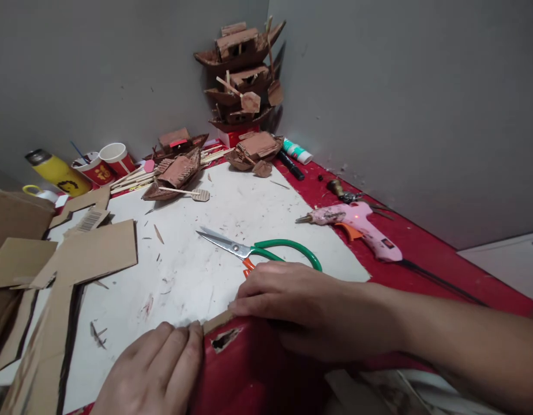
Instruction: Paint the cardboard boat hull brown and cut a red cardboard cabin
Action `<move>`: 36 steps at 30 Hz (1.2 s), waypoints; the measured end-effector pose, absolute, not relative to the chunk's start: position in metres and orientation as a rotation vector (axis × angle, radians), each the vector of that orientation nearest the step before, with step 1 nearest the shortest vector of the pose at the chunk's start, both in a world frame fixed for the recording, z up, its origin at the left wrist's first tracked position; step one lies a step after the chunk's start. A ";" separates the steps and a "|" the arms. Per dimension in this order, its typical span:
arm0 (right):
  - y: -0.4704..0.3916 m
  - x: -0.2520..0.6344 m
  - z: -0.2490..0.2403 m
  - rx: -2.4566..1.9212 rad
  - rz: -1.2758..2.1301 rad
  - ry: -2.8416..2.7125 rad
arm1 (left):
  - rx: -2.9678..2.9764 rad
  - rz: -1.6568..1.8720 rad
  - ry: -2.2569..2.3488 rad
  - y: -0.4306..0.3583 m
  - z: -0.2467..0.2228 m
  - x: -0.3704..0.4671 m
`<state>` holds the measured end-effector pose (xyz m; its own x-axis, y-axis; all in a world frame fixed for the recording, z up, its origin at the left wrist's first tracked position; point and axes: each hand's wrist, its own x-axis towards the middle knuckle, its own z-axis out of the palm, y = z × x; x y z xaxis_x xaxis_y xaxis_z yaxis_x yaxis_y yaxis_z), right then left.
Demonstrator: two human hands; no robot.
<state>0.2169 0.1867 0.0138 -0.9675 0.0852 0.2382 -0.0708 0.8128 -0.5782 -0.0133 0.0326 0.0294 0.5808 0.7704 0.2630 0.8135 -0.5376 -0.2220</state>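
Note:
Between my hands, a narrow strip of brown cardboard (218, 323) lies along the near edge of the white sheet. My left hand (156, 366) has its fingers together, pressing on the strip's left end. The fingers of my right hand (288, 291) are bent over the other end, and their tips are hidden. Just beyond the right hand lie scissors (236, 248) with green handles, blades slightly apart and pointing left. An orange piece (248, 266) beside them is partly covered by that hand. Below the strip, the red covering (249, 380) has a torn hole.
Cut cardboard pieces (104, 253) crowd the left side. On the right rests a pink glue gun (357, 222) with its cord. Brown model boats (177, 173) with paddles stand and stack at the back, near paper cups (117, 158), a yellow bottle (61, 173) and thin sticks.

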 end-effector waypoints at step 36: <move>0.163 0.222 0.010 -0.717 1.110 -2.531 | -2.334 -0.339 -1.528 0.029 0.015 -0.018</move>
<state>0.2218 0.1633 0.0097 -0.8359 0.5457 0.0592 0.3262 0.5805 -0.7461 -0.0181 0.0289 0.0148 0.3967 0.8393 0.3717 0.9178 -0.3706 -0.1426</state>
